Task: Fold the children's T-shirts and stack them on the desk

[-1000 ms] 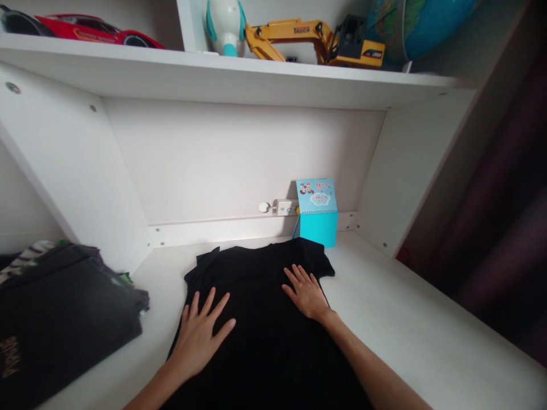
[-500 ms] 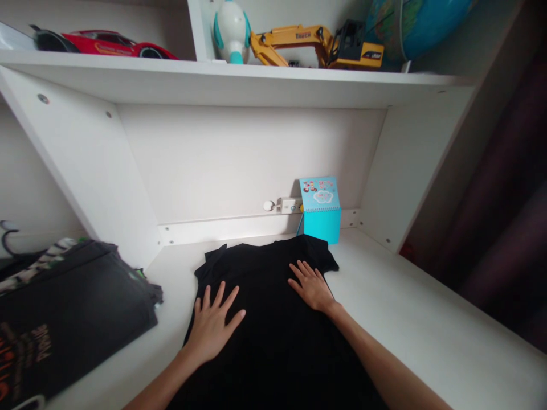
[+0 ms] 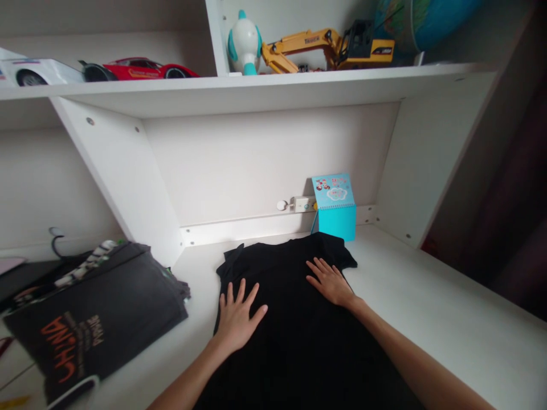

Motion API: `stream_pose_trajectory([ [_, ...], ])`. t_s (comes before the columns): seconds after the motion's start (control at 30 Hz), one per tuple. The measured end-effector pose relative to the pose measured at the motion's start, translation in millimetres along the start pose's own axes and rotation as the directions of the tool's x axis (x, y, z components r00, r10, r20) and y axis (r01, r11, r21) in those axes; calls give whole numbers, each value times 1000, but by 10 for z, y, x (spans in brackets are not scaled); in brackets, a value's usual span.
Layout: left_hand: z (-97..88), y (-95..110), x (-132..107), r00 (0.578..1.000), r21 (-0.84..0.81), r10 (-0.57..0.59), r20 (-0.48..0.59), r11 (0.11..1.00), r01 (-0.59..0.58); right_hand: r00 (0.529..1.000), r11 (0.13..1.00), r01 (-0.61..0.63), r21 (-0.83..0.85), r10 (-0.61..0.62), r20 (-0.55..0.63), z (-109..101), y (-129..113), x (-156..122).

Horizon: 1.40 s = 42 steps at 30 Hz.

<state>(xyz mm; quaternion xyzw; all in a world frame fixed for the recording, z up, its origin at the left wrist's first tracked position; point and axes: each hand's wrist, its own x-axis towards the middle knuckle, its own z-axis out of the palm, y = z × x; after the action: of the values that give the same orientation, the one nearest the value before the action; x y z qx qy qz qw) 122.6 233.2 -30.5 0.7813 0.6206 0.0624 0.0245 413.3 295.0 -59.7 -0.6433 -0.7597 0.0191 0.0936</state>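
Observation:
A black short-sleeved T-shirt (image 3: 294,341) lies spread on the white desk (image 3: 431,290), its neckline toward the back wall and its lower part running out of view at the bottom. My left hand (image 3: 238,319) rests flat on the shirt's left side, fingers spread. On the upper right part, near the sleeve, my right hand (image 3: 332,282) also lies flat with its fingers apart. Neither hand grips the cloth. The shirt's far edge reaches the foot of a turquoise desk calendar (image 3: 337,222).
Left of the shirt is a pile of dark grey clothes (image 3: 123,307) with orange lettering, beside a black hanger (image 3: 55,245). A power socket (image 3: 304,204) is on the back panel. The shelf (image 3: 273,88) above carries a toy excavator (image 3: 329,48), a red toy car (image 3: 141,69) and a globe (image 3: 440,23).
My view has turned to the left, so everything appears further right and more of the clothes pile shows. Both hands stay flat at about the same places on the shirt.

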Motion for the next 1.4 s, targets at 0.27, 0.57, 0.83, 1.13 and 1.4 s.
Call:
stream_pose_trajectory([
  [0.27,-337,-206,132,989,142,-145,18,980,141,1000,1000,3,0,-3,10,22,11,9],
  [0.57,-522,-394,557,974,185,-177,-139,962,201,1000,1000,0,-3,0,16,13,12,0],
  [0.83,-171,-559,980,961,-51,-235,145,968,244,999,1000,27,5,-27,37,-20,12,-19],
  [1.13,-88,-844,1082,942,-18,-333,24,942,334,988,992,88,86,-97,118,-92,-36,250],
  [1.4,-55,-948,1154,957,24,-291,13,956,291,999,994,27,101,-31,35,-167,-245,760],
])
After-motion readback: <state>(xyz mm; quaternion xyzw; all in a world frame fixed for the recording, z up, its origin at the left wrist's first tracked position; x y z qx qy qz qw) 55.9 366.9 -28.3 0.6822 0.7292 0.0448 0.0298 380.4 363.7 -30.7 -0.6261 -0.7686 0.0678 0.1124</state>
